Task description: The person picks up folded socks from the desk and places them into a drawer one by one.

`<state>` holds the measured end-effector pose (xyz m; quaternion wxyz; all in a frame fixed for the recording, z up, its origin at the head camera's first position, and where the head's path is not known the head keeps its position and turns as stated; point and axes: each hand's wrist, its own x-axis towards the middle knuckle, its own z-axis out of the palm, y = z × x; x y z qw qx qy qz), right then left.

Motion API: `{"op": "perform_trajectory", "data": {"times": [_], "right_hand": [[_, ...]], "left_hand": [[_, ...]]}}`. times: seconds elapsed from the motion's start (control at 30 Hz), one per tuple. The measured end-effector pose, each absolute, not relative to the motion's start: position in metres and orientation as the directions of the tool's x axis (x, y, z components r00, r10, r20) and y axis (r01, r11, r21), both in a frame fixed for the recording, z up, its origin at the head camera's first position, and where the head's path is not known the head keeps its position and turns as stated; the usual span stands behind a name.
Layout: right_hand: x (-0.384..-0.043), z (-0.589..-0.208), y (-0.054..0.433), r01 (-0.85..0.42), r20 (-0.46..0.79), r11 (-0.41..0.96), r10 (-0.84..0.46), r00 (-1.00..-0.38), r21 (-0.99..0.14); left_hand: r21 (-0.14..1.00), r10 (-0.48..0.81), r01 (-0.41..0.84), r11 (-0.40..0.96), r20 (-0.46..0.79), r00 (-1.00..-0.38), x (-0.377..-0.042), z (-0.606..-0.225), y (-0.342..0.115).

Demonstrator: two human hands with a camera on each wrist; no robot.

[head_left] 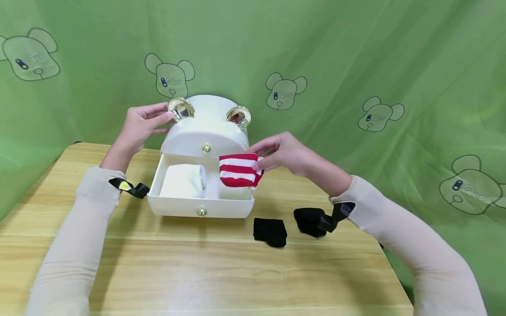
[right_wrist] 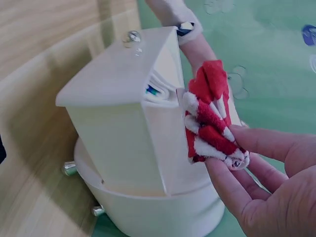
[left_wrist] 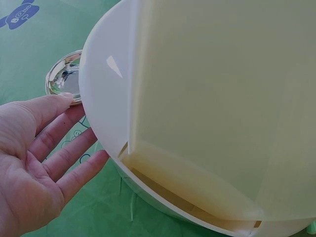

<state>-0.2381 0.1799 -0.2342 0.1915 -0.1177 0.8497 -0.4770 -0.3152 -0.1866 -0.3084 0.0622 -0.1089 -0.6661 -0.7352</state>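
Note:
A white box (head_left: 211, 109) with two gold ears stands on the table, its drawer (head_left: 201, 206) pulled out. My left hand (head_left: 140, 125) pinches the rim of the left gold ear (head_left: 182, 109), thumb in front and index finger behind; its other fingertips reach the box's side in the left wrist view. My right hand (head_left: 286, 153) pinches a folded red-and-white striped sock (head_left: 238, 170) at one end, over the drawer's right part. Inside the drawer's left part lies a folded white sock (head_left: 182, 180). The right wrist view shows the striped sock's (right_wrist: 212, 118) fuzzy, bunched side.
Two folded black socks lie on the wooden table (head_left: 189, 272) to the right of the drawer, one nearer (head_left: 270, 231) and one under the right wrist camera (head_left: 309, 220). A green curtain (head_left: 336, 57) with bear outlines hangs behind the table.

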Motion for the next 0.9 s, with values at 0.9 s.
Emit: {"op": "perform_trajectory", "data": {"times": [0.9], "right_hand": [[-0.248,-0.274,0.132,-0.02,-0.255,0.609,-0.361,-0.897,-0.793]], "left_hand": [[0.967,0.054,0.236,-0.098,0.242,-0.969,-0.315,-0.308,-0.187]]}}
